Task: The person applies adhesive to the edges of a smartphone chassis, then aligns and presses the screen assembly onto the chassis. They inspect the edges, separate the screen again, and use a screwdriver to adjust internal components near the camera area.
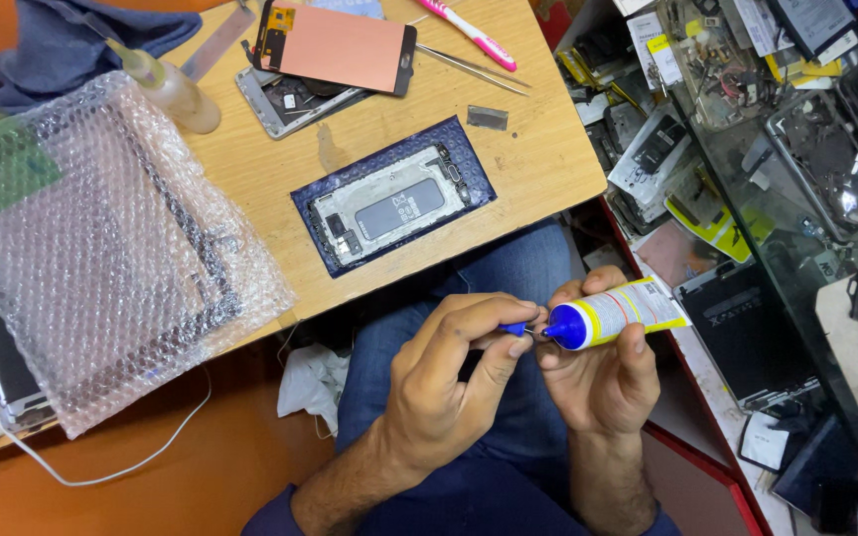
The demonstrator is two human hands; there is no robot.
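While both hands meet over the lap at about 5 o'clock of the view, the right hand [603,382] is wrapped closed around one glue tube [613,315], white and yellow with a blue neck, thumb on top and fingers under it. The tube lies nearly level, nozzle toward 9 o'clock. Left hand [449,382]: fingers curled, thumb and forefinger pinched on one small blue cap [514,328] with a thin pin, right at the nozzle tip; whether pin and nozzle touch, cannot tell.

Count on the wooden table [538,169], from 10 to 12 o'clock:
- opened phone body on a dark blue mat [394,196]: one
- copper-backed screen panel [340,47] resting on a second phone frame: one
- tweezers [469,67]: one
- pink-and-white toothbrush [469,33]: one
- small bottle [171,87]: one
- bubble-wrapped parcel [101,248], at 9 o'clock: one
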